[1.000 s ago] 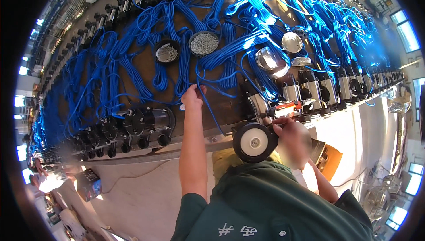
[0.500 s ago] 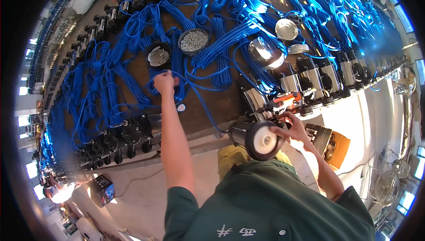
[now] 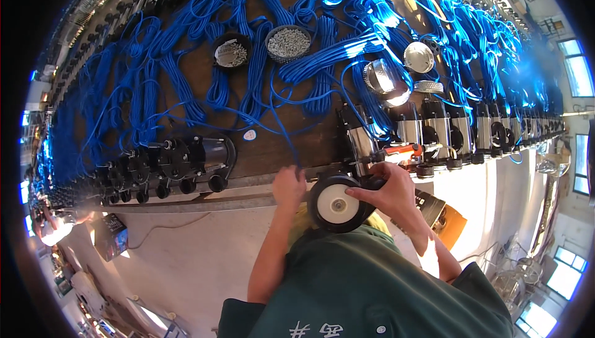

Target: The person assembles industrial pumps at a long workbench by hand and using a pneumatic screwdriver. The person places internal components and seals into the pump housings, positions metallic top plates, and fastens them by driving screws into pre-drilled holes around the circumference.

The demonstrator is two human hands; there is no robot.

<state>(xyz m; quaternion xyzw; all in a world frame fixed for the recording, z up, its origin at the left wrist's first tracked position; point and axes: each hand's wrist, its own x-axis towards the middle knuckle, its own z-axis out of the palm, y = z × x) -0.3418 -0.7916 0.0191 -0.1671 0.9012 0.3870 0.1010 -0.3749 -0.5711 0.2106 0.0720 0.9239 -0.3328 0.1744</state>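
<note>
Dark green short-sleeved shirt [image 3: 347,282] worn; pale characters [image 3: 299,330] and white dot [image 3: 380,330] borne on cloth; yellowish garment [image 3: 382,223] partly covered; hands [image 3: 289,188] bared.

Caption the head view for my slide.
Right hand holds a white-faced black cylindrical part, left hand close beside it, at a table strewn with blue cable bundles.

Left hand [image 3: 289,188] drawn back, beside cylinder [image 3: 338,204]

Bare bench [image 3: 263,159] strip near-middle passable, crossed by blue cable [image 3: 282,130]. Black motor housings [image 3: 214,154] wall off left, steel cylinders [image 3: 409,126] right; cable coils [image 3: 334,62], bowls [image 3: 289,60] block far side. White-faced black cylinder [image 3: 336,204] in right hand [image 3: 395,193] obstructs near edge.
</note>
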